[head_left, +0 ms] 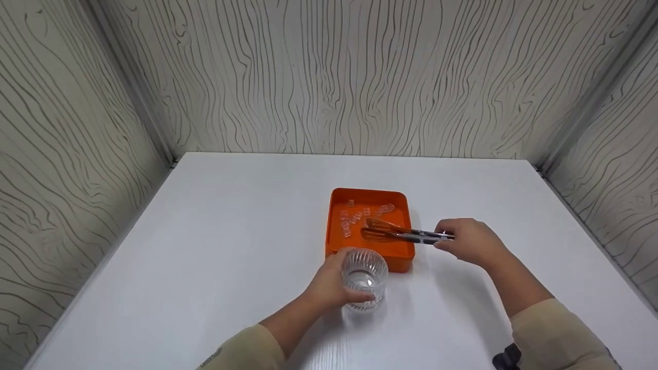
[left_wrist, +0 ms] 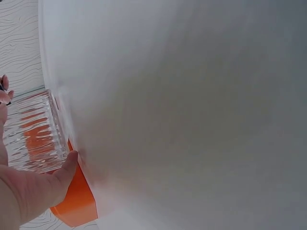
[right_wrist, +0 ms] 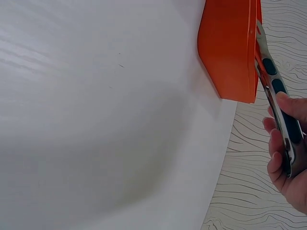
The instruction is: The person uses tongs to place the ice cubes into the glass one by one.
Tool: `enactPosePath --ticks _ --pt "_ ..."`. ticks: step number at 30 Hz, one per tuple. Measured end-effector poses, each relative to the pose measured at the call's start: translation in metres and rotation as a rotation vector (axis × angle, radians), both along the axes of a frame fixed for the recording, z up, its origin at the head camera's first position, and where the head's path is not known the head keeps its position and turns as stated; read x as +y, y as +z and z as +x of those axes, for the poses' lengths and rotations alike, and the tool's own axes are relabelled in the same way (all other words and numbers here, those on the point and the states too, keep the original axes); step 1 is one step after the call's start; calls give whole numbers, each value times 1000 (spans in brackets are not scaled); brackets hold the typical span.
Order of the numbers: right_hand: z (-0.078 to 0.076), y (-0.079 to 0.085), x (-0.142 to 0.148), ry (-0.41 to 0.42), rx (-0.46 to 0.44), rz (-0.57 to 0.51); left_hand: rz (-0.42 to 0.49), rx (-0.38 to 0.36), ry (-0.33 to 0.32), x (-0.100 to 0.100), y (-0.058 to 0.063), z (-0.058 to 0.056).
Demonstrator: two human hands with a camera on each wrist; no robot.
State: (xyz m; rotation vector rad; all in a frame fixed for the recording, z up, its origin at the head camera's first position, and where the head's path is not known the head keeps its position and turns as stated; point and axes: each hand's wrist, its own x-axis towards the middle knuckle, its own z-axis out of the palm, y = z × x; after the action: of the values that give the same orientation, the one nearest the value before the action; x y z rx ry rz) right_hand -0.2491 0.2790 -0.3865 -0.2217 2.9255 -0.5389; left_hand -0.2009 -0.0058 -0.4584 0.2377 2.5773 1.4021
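Observation:
My left hand [head_left: 331,285] grips a clear ribbed glass [head_left: 365,277] around its side, just in front of an orange tray [head_left: 329,221]. In the left wrist view the thumb lies along the glass [left_wrist: 33,134], with the orange tray [left_wrist: 76,201] showing behind it. My right hand [head_left: 473,241] holds metal tongs [head_left: 419,236] by their dark-inlaid handles, coming from the right. The tips of the tongs reach over the tray wall into its right half. Several small clear cubes [head_left: 347,224] lie scattered on the tray floor, left of and beyond the tips.
The tray stands on a white table [head_left: 231,231]. Wood-grain panels [head_left: 329,77] rise at the back and both sides. A small black object [head_left: 507,357] shows by the right sleeve at the lower edge of the head view.

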Motion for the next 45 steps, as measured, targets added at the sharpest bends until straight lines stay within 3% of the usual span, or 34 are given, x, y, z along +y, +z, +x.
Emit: enactPosePath --ticks 11,20,45 --pt "0 -5 -5 -20 4 12 -3 9 -9 -2 0 1" --pt "-1 -3 -9 21 45 53 -21 20 -16 -2 0 0" --pt "-3 0 -10 2 5 87 -9 10 -17 -2 2 1"
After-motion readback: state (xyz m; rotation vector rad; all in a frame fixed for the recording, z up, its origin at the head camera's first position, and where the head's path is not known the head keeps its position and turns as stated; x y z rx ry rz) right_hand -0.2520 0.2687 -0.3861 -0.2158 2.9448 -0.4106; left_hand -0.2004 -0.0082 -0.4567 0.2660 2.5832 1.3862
